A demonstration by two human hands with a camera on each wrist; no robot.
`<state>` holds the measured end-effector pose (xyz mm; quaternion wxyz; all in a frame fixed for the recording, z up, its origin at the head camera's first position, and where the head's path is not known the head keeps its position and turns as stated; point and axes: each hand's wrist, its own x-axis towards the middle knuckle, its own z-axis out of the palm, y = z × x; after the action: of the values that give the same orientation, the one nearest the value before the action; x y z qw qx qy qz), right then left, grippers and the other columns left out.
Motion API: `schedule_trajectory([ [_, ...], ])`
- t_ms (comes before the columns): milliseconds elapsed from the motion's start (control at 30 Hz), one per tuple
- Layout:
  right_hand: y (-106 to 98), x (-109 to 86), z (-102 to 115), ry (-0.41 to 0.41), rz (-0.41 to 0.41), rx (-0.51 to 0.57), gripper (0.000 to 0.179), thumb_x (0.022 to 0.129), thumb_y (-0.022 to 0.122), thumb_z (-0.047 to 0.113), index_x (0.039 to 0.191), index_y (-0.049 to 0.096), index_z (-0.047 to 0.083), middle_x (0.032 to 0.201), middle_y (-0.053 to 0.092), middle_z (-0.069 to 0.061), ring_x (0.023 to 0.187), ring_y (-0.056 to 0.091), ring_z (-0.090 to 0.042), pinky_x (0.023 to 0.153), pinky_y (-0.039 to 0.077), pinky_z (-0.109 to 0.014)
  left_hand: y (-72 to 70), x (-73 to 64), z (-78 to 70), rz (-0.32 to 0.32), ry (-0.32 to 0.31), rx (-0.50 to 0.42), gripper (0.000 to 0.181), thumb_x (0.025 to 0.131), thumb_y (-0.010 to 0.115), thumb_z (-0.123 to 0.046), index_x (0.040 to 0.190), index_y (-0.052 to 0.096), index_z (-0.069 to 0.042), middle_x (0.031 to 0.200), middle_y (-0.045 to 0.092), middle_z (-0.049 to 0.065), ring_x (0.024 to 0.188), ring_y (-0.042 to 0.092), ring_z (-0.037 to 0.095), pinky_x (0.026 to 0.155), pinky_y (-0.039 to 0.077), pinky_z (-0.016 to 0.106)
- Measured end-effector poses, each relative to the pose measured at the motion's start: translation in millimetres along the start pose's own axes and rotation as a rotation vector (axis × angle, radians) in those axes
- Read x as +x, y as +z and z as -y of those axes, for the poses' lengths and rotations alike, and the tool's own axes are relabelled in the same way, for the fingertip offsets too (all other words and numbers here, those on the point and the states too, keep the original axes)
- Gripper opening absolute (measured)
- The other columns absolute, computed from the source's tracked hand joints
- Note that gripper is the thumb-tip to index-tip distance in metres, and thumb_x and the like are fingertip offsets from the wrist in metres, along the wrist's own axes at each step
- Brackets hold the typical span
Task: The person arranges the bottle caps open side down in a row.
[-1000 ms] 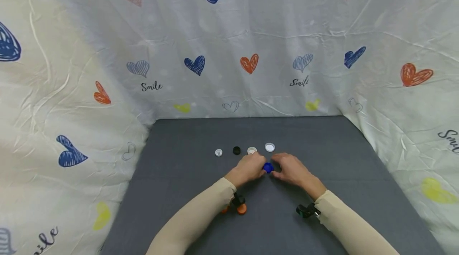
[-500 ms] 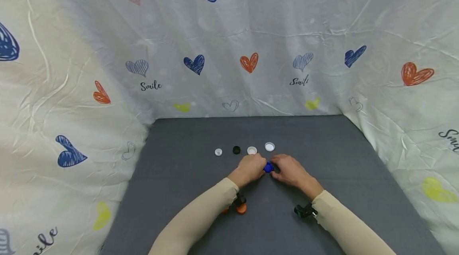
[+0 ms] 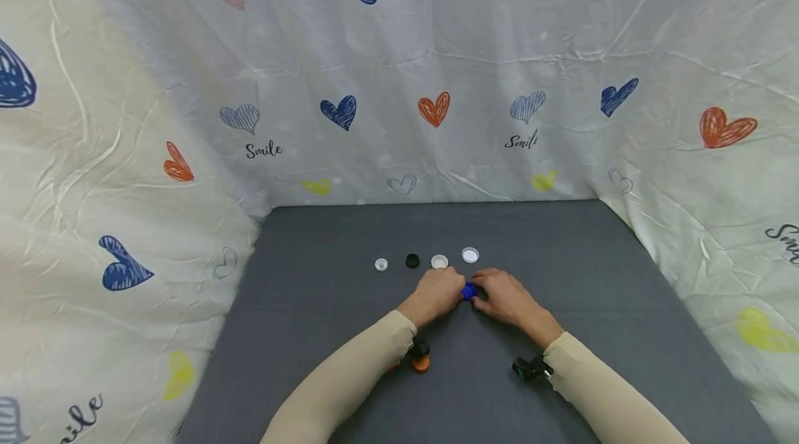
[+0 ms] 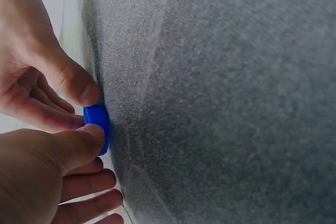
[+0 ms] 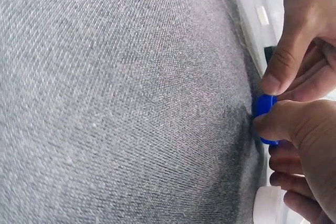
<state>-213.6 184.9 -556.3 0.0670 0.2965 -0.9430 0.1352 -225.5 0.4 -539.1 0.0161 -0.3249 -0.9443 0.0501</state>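
A blue bottle cap sits between the two hands, close to the grey cloth. The left hand pinches it from the left; in the left wrist view its thumb lies over the blue cap while its other fingers spread below. From the right, the right hand holds the opposite edge between thumb and forefinger. In the right wrist view the right thumb covers the middle of the cap, and the left thumb tip meets its upper end. Both hands hide parts of the cap.
Behind the hands lie a small white cap, a black cap, a cream-white cap and a larger white cap. An orange cap shows beside the left forearm, another mostly beneath it. A printed curtain encloses the grey table.
The left hand has shifted slightly to the right and covers more of the blue cap. The right forearm has drawn in slightly leftward. The caps behind stay where they were.
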Motion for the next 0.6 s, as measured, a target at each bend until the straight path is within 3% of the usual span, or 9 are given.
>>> schedule_trajectory([
  [367,-15,-0.1,8,-0.044,-0.084,0.023,0.035,0.084,0.08,0.023,0.112,0.075,0.002,0.115,0.072,-0.011,0.111,0.067,-0.028,0.095,0.054,-0.047,-13.1,-12.6,11.2,-0.08,-0.023,-0.062,0.02,0.093,0.072,-0.038,0.094,0.077,-0.019,0.083,0.071,0.0,0.073,0.068,0.017,0.06,0.055,0.037],
  [600,-24,3.8,15,-0.094,-0.161,0.024,0.033,0.083,0.081,0.024,0.111,0.075,0.006,0.113,0.072,-0.008,0.109,0.067,-0.026,0.094,0.054,-0.046,-23.8,-24.1,20.8,-0.168,0.004,-0.065,0.018,0.093,0.071,-0.038,0.091,0.073,-0.02,0.08,0.07,-0.004,0.071,0.068,0.015,0.057,0.055,0.035],
])
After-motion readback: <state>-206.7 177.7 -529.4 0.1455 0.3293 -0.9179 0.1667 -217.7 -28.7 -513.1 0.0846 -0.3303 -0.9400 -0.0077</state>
